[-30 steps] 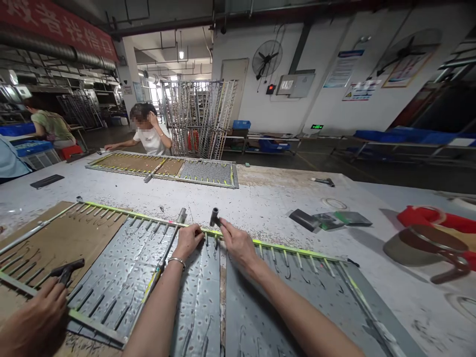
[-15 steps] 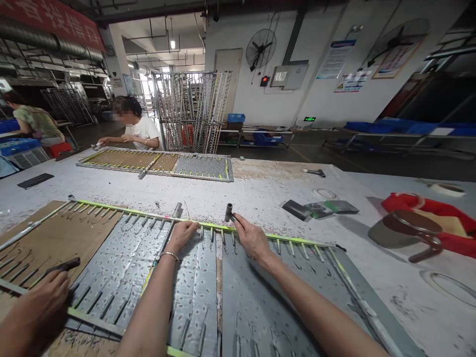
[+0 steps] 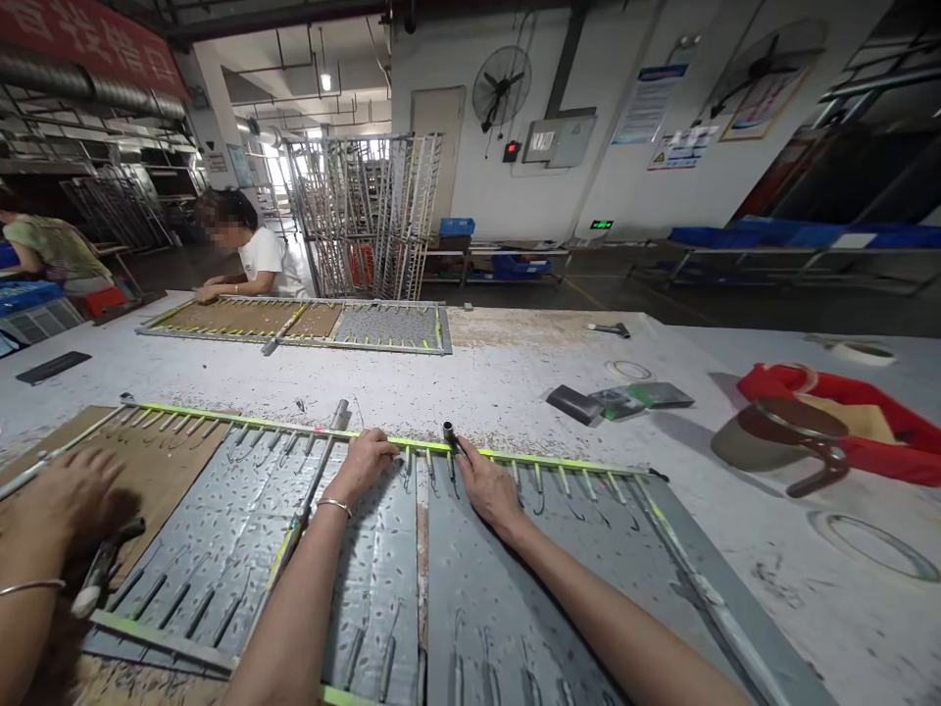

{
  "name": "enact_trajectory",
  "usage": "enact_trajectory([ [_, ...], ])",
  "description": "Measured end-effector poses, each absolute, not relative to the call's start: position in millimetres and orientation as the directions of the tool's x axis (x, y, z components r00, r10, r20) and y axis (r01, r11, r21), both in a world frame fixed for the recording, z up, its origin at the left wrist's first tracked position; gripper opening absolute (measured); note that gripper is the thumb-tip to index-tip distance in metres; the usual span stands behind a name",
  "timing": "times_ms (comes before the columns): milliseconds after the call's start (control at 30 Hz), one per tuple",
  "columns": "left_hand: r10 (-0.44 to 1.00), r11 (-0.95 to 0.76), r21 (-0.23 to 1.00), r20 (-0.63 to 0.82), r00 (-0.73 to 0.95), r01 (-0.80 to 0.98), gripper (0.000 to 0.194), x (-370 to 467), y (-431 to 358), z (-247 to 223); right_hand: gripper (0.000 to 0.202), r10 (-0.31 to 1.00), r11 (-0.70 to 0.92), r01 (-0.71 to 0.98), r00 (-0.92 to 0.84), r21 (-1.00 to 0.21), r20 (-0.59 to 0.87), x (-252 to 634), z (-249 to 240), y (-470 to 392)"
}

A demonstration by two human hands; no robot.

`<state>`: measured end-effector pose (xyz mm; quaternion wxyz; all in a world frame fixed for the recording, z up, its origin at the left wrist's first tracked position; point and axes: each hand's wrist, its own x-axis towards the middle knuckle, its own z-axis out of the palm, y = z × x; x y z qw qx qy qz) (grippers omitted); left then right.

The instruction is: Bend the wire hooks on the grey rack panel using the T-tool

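Note:
My left hand (image 3: 362, 465), with a bracelet at its wrist, is closed at the yellow-green far bar (image 3: 279, 427) of a long metal frame; its fingertips pinch at the bar, and what lies between them is hidden. To its right, my right hand (image 3: 488, 488) is closed round the handle of a small hammer (image 3: 448, 432), whose tubular head stands over the same bar. Short pegs with thin wire hooks (image 3: 540, 485) line the bar on both sides of my hands. Grey spotted sheets (image 3: 544, 559) and brown cardboard (image 3: 166, 461) lie beneath the frame.
At the left edge another person's hand (image 3: 80, 490) hovers over the frame, beside a second hammer (image 3: 110, 564). Across the table, a person in white (image 3: 257, 255) leans over another frame (image 3: 353, 346). Dark pads (image 3: 577, 403), a metal cup (image 3: 757, 451) and a red cloth bag (image 3: 897, 451) lie right.
My right hand and hammer have come slightly lower, nearer the bar. The other person's hand at the left has risen, opened and let go of its hammer. The view has shifted slightly.

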<state>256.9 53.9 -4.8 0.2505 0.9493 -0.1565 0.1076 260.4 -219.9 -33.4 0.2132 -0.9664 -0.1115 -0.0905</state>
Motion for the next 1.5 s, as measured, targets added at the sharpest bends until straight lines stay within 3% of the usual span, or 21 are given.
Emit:
enact_trajectory([
  [133,-0.24,-0.732,0.557,0.328,0.914,-0.392,0.025,257,53,-3,0.042,0.175,-0.881,0.257,0.957,-0.397,0.23,259,-33,-220],
  [333,-0.073,-0.664,0.697,0.3,0.951,-0.271,0.016,252,40,-2,0.042,0.165,-0.874,0.251,0.959,-0.415,0.232,256,-32,-218],
  [433,-0.101,-0.718,0.631,0.324,0.941,-0.294,0.009,254,37,-2,0.042,0.166,-0.864,0.254,0.959,-0.435,0.23,255,-31,-216],
  [633,-0.108,-0.797,0.531,0.345,0.932,-0.288,0.014,256,28,-5,0.041,0.174,-0.806,0.289,0.95,-0.517,0.26,263,-6,-226],
  [833,-0.146,-0.793,0.524,0.333,0.932,-0.311,0.019,256,25,-7,0.052,0.183,-0.671,0.429,0.886,-0.604,0.427,259,26,-216],
  [1000,-0.148,-0.769,0.555,0.33,0.932,-0.318,0.017,258,28,-8,0.043,0.265,-0.704,0.409,0.91,-0.58,0.32,257,25,-197],
  [1167,-0.157,-0.746,0.578,0.332,0.93,-0.332,0.02,259,31,-10,0.048,0.215,-0.674,0.448,0.879,-0.587,0.425,258,36,-202],
  [1333,-0.166,-0.732,0.583,0.349,0.922,-0.353,0.017,259,31,-12,0.043,0.29,-0.772,0.412,0.906,-0.484,0.309,258,33,-206],
  [1500,-0.166,-0.738,0.568,0.37,0.914,-0.364,0.02,260,31,-15,0.05,0.223,-0.759,0.414,0.891,-0.503,0.396,256,33,-207],
])
